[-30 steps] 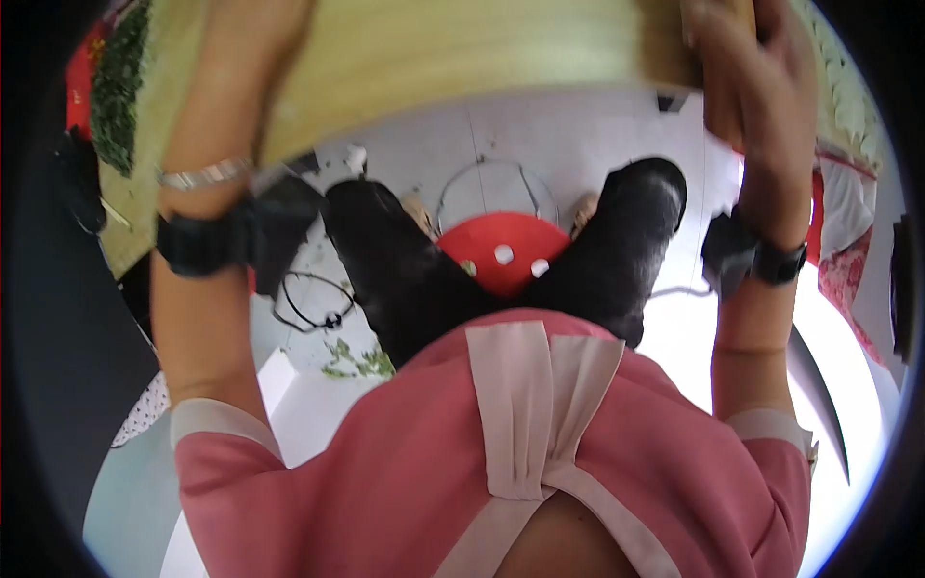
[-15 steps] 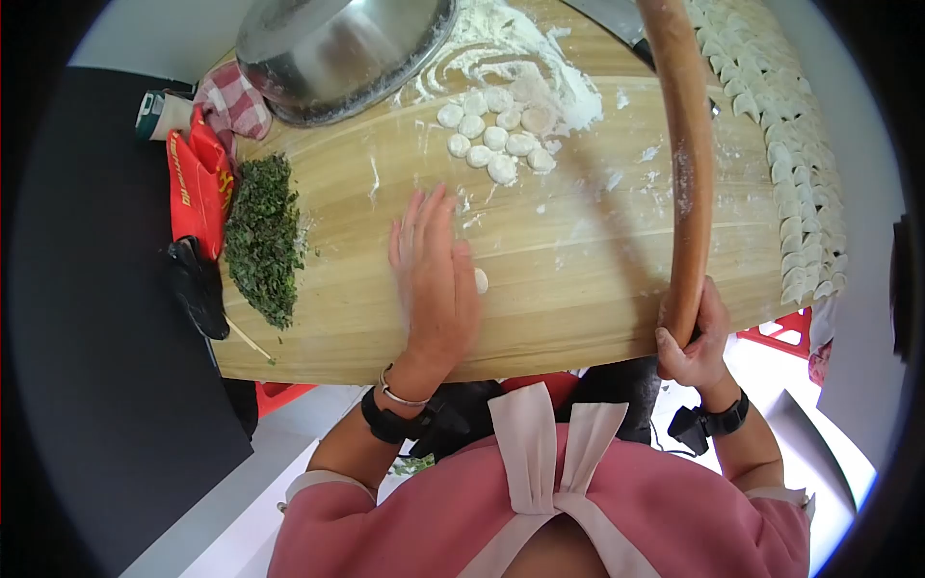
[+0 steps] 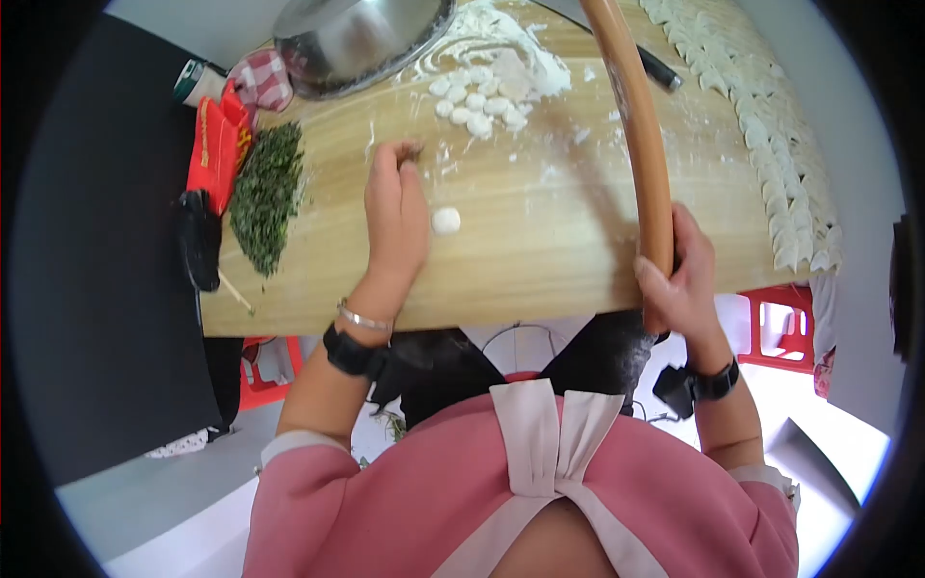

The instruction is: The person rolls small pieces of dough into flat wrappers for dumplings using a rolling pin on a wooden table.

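Note:
My right hand is wrapped round the lower end of a long wooden rolling pin, whose far end slants up out of view. To the left, my left hand is seen side-on, fingers bent and thumb apart from them, with nothing visible in it. A small round piece of dough lies on the wooden board just right of that hand, not touching it. Farther back, several small dough pieces sit together beside scattered white flour.
A steel bowl stands at the back left. Chopped greens are heaped on the left, by a red packet. Rows of shaped dough dumplings line the right edge. A knife handle lies behind the pin.
My left hand has gone from flat with outstretched fingers to bent fingers, uncovering the dough piece beside it. The rolling pin's far end has swung left, showing more of the knife. The view has shifted.

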Available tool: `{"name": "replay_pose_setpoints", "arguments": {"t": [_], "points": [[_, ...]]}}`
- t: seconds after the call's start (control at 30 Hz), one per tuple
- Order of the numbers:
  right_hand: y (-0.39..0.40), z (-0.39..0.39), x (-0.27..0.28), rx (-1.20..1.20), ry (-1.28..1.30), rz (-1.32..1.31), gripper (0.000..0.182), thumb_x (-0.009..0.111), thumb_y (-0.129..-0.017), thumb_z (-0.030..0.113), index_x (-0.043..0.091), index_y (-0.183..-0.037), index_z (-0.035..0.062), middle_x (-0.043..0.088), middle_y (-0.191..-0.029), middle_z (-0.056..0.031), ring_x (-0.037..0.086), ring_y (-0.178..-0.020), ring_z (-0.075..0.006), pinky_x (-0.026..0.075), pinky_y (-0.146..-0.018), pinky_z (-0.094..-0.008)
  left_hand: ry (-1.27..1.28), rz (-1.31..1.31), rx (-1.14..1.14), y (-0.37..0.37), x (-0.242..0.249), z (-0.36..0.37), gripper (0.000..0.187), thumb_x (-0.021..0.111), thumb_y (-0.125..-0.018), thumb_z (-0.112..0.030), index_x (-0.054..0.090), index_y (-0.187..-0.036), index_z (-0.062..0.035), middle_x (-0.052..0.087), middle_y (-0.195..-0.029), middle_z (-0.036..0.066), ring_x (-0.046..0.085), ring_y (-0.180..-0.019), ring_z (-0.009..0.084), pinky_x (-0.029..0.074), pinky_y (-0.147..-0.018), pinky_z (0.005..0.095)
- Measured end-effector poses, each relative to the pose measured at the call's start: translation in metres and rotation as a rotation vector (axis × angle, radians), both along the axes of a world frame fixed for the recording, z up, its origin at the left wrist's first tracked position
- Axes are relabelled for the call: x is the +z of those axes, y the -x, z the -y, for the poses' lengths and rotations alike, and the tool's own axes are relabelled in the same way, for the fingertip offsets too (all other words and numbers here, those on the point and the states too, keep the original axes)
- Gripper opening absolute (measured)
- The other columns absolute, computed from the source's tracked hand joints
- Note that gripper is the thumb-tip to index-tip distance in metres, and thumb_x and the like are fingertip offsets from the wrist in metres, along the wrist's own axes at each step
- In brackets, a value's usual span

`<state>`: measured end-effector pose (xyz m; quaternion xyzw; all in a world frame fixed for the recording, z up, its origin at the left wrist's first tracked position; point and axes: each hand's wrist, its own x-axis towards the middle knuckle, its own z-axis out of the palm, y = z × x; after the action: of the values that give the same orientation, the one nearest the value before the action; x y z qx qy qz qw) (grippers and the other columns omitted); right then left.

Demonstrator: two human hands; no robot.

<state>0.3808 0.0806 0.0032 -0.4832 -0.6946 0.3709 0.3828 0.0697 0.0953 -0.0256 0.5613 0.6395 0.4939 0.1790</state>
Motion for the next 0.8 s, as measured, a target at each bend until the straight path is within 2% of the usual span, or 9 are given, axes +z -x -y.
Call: {"name": "replay_pose_setpoints", "arguments": {"t": [0.17, 0.23, 0.27, 0.33, 0.43, 0.53, 0.67, 0.77, 0.8], "points": [[-0.004, -0.002, -0.011, 0.064, -0.097, -0.054, 0.045, 0.062, -0.067, 0.024, 0.054, -0.102, -0.0038, 0.049, -0.073, -0.0115, 0.049, -0.067, -0.0188, 0.043, -0.063, -0.0325, -0.062, 0.374, -0.168, 0.008, 0.001, 0.008, 0.024, 0.043, -0.090, 0.000, 0.056, -0.110, 0.0037, 0.063, -0.103, 0.017, 0.060, -0.099, 0.0285, 0.044, -0.094, 0.0340], [-0.005, -0.001, -0.013, 0.069, -0.106, -0.051, 0.046, 0.062, -0.067, 0.025, 0.055, -0.102, -0.0044, 0.049, -0.073, -0.0122, 0.050, -0.067, -0.0195, 0.043, -0.064, -0.0331, 0.200, 0.124, -0.311, 0.009, 0.014, 0.028, 0.028, 0.046, -0.088, 0.001, 0.059, -0.113, 0.0022, 0.061, -0.112, 0.008, 0.056, -0.105, 0.0169, 0.043, -0.093, 0.0284], [-0.005, -0.001, -0.011, 0.081, -0.099, -0.040, 0.048, 0.062, -0.066, 0.026, 0.055, -0.102, -0.0050, 0.048, -0.073, -0.0129, 0.050, -0.068, -0.0202, 0.044, -0.064, -0.0338, 0.190, 0.115, -0.320, 0.010, 0.020, 0.033, 0.028, 0.046, -0.088, 0.001, 0.059, -0.113, 0.0022, 0.061, -0.112, 0.008, 0.056, -0.105, 0.0169, 0.043, -0.093, 0.0284], [-0.007, 0.002, -0.007, 0.087, -0.100, -0.014, 0.047, 0.062, -0.068, 0.023, 0.055, -0.104, -0.0054, 0.052, -0.074, -0.0129, 0.051, -0.068, -0.0204, 0.045, -0.065, -0.0337, -0.025, -0.437, -0.547, 0.010, 0.032, 0.046, 0.030, 0.052, -0.085, -0.001, 0.060, -0.114, 0.0014, 0.059, -0.110, 0.007, 0.057, -0.098, 0.0150, 0.046, -0.087, 0.0270], [-0.010, 0.008, -0.005, 0.127, -0.055, -0.069, 0.040, 0.061, -0.070, 0.017, 0.055, -0.104, -0.0049, 0.057, -0.079, -0.0095, 0.053, -0.072, -0.0159, 0.046, -0.068, -0.0307, 0.258, -0.308, -0.605, 0.011, 0.048, 0.050, 0.030, 0.058, -0.083, -0.005, 0.061, -0.113, 0.0014, 0.058, -0.108, 0.008, 0.058, -0.092, 0.0159, 0.047, -0.081, 0.0276], [-0.019, 0.012, -0.002, 0.165, -0.006, -0.011, 0.041, 0.062, -0.070, 0.015, 0.053, -0.106, -0.0024, 0.050, -0.081, -0.0025, 0.048, -0.074, -0.0109, 0.042, -0.065, -0.0258, 0.263, -0.454, -0.550, 0.009, 0.051, 0.049, 0.027, 0.064, -0.082, -0.008, 0.063, -0.108, 0.0014, 0.058, -0.106, 0.009, 0.058, -0.090, 0.0168, 0.048, -0.076, 0.0280], [-0.020, 0.014, -0.007, 0.147, -0.037, -0.062, 0.040, 0.061, -0.070, 0.016, 0.055, -0.103, -0.0048, 0.057, -0.079, -0.0093, 0.054, -0.073, -0.0157, 0.046, -0.068, -0.0302, 0.266, -0.462, -0.462, 0.013, 0.039, 0.052, 0.022, 0.065, -0.084, -0.013, 0.066, -0.102, 0.0007, 0.058, -0.108, 0.010, 0.058, -0.087, 0.0167, 0.047, -0.072, 0.0279], [-0.016, 0.010, -0.009, 0.113, -0.069, -0.048, 0.040, 0.061, -0.070, 0.016, 0.055, -0.103, -0.0049, 0.057, -0.078, -0.0091, 0.054, -0.073, -0.0161, 0.046, -0.068, -0.0302, 0.242, -0.416, -0.430, 0.011, 0.031, 0.039, 0.032, 0.061, -0.089, -0.022, 0.061, -0.111, 0.0017, 0.057, -0.117, 0.015, 0.058, -0.099, 0.0232, 0.047, -0.085, 0.0338], [-0.017, 0.009, -0.011, 0.117, -0.016, -0.064, 0.040, 0.061, -0.070, 0.016, 0.055, -0.104, -0.0049, 0.058, -0.078, -0.0090, 0.054, -0.072, -0.0160, 0.046, -0.067, -0.0301, 0.033, -0.563, -0.392, 0.008, 0.019, 0.028, 0.039, 0.055, -0.092, -0.027, 0.056, -0.118, 0.0027, 0.054, -0.124, 0.017, 0.054, -0.109, 0.0276, 0.042, -0.094, 0.0377]]}}
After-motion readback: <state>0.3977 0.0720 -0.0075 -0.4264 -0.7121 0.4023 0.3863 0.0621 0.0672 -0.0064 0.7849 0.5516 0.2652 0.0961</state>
